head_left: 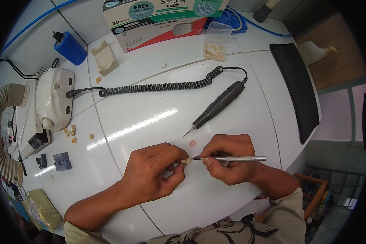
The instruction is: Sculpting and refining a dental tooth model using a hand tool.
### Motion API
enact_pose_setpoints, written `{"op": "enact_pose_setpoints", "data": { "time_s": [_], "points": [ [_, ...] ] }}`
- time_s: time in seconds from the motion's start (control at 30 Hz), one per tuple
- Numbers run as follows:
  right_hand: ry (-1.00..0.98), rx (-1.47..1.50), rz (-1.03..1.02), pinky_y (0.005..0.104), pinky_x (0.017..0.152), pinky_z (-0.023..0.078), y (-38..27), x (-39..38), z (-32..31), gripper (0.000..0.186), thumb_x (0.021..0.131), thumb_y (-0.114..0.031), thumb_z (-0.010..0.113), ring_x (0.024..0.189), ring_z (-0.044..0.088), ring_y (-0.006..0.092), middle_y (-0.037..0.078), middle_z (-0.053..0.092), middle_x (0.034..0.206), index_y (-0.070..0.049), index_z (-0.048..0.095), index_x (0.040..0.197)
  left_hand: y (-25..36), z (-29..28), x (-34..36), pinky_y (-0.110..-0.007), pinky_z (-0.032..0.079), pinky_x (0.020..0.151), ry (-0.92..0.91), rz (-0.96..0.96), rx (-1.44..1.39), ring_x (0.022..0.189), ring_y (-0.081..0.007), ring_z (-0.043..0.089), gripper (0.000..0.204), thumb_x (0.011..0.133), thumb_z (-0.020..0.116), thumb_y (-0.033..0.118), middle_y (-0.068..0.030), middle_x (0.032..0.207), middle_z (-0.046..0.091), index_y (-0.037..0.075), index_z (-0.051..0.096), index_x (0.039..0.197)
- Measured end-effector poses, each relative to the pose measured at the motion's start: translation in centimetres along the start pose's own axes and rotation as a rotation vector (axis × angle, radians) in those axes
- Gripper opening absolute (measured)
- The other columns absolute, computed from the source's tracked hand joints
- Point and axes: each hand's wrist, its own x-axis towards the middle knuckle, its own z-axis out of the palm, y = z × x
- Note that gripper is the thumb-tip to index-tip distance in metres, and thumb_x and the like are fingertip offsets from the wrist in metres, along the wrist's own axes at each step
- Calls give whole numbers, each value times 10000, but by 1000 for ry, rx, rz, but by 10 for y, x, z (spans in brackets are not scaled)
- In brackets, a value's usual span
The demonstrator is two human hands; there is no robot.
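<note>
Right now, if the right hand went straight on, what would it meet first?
Its knife would likely meet the small cream piece held in the left hand first; exact depth is unclear.

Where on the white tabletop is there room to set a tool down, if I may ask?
Two patches look bare: between the coiled cord and the left hand, and between the black handpiece and the black pad. It is crowded around the white control box and near the cardboard boxes.
</note>
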Motion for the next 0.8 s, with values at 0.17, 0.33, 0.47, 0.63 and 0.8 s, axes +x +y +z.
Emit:
{"op": "enact_pose_setpoints", "data": {
  "time_s": [0.17,0.33,0.47,0.63,0.8],
  "points": [
    [-22,-35,-13,277,524,511,0,1,0,76,847,1,763,555,661,145,77,698,725,-12,715,904,-1,0,0,-297,578,556,1,-2,-7,650,-183,712,222,798,762,-20,-64,816,699,38,731,1010],
    [-16,-31,-19,277,525,510,-2,1,0,80,842,0,765,560,662,147,75,699,726,-14,716,903,-1,0,0,-284,554,540,10,-7,-13,646,-172,702,229,782,756,-22,-66,812,695,22,742,1006],
    [-14,-29,-34,279,527,508,-1,1,1,86,835,2,765,560,661,155,75,696,726,-15,718,905,1,-1,1,-305,602,564,-5,-7,-5,654,-189,724,214,812,765,-20,-62,812,697,48,722,1010],
    [-24,-54,-55,284,524,506,-1,2,0,95,829,3,764,558,661,161,77,694,725,-15,720,911,0,0,0,-307,602,565,0,-3,-9,654,-190,722,217,813,765,-17,-61,805,691,48,722,1015],
    [-20,-49,-41,285,521,500,-2,1,1,93,831,3,761,558,652,159,73,691,726,-17,718,911,-2,1,0,-279,555,534,6,-3,-11,652,-172,709,222,783,759,-25,-70,816,702,14,747,1002]
  ]
}}
